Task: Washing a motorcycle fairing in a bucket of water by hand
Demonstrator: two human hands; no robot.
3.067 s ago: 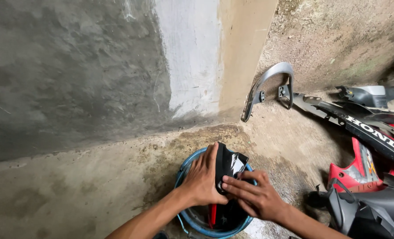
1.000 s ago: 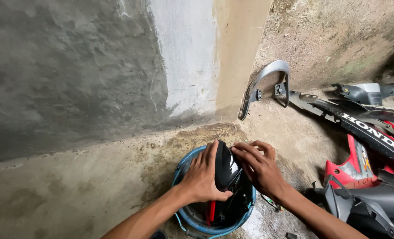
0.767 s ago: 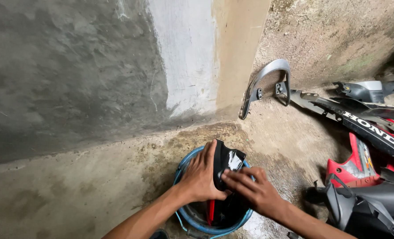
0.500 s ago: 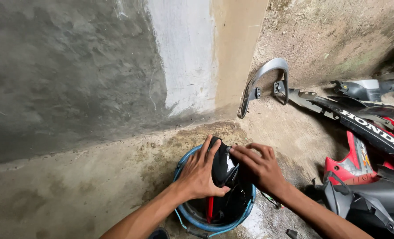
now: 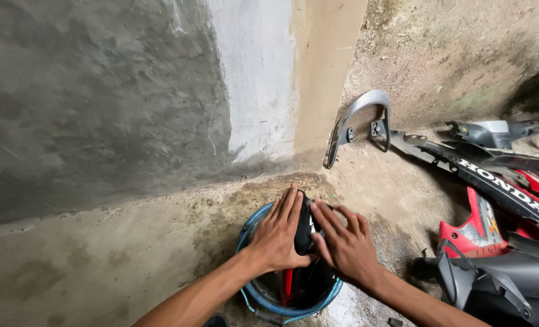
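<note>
2 hands (image 5: 278, 239) (image 5: 345, 248), 1 blue basin (image 5: 254, 293), 1 black part (image 5: 304, 225), 1 grey grab rail (image 5: 360, 109), approx. 3 red fairing pcs (image 5: 472, 233)
</note>
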